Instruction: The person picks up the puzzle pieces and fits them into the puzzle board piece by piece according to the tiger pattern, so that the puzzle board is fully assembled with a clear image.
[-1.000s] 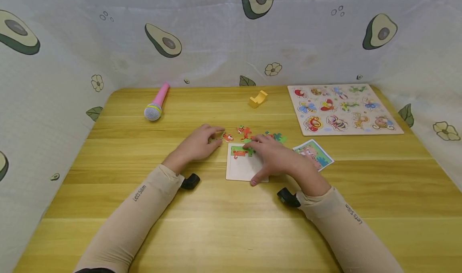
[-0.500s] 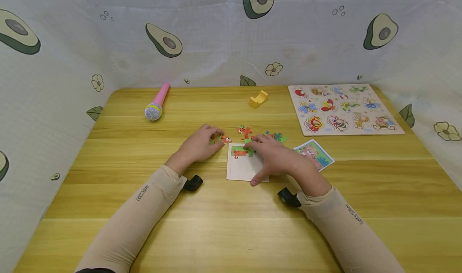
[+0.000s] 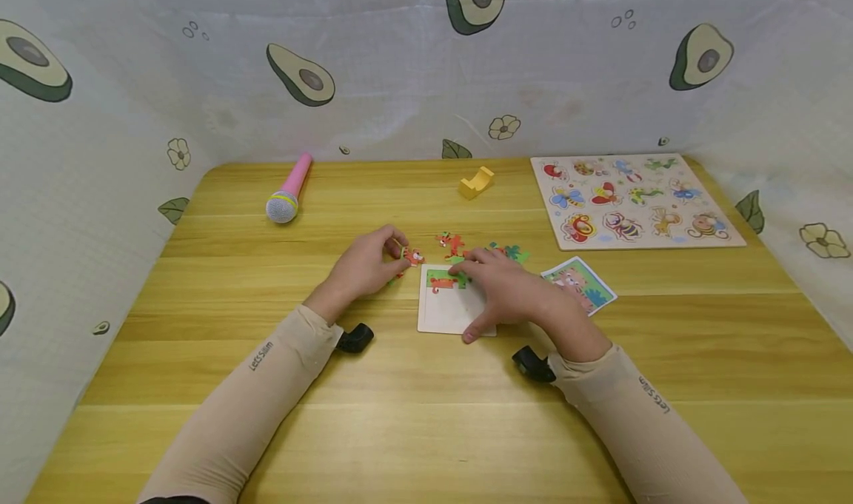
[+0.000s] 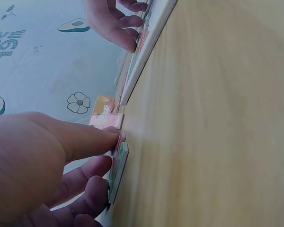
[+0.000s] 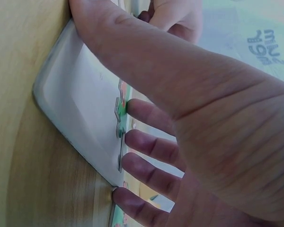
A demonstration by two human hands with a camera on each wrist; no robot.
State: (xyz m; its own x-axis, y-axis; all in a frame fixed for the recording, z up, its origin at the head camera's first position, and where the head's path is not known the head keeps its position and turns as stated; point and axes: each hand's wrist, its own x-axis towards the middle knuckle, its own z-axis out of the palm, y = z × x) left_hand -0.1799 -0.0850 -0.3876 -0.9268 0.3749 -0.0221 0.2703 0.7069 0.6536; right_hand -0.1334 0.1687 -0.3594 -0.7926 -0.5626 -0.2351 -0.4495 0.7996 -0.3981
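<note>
My left hand (image 3: 363,263) pinches an orange and green jigsaw piece (image 3: 414,257) between thumb and fingers, just left of the puzzle tray. In the left wrist view the held piece (image 4: 119,170) stands tilted on edge, partly covered by the fingertips. The square white puzzle tray (image 3: 440,316) has orange and green pieces (image 3: 441,280) lying in its far left part. Across its right side my right hand (image 3: 513,289) is spread, thumb at the near edge and straight fingers resting along the far side. Loose pieces (image 3: 450,242) lie beyond the tray, partly hidden by that hand.
A picture card (image 3: 586,286) lies right of the right hand. Farther back are a wooden insect puzzle board (image 3: 646,202), a yellow curved block (image 3: 476,183) and a pink toy microphone (image 3: 291,188). Green pieces (image 3: 512,253) lie behind the right hand.
The left hand first moved slightly toward the loose orange piece and now pinches it, with the piece shifted left and turned. The right hand and tray have stayed put.
</note>
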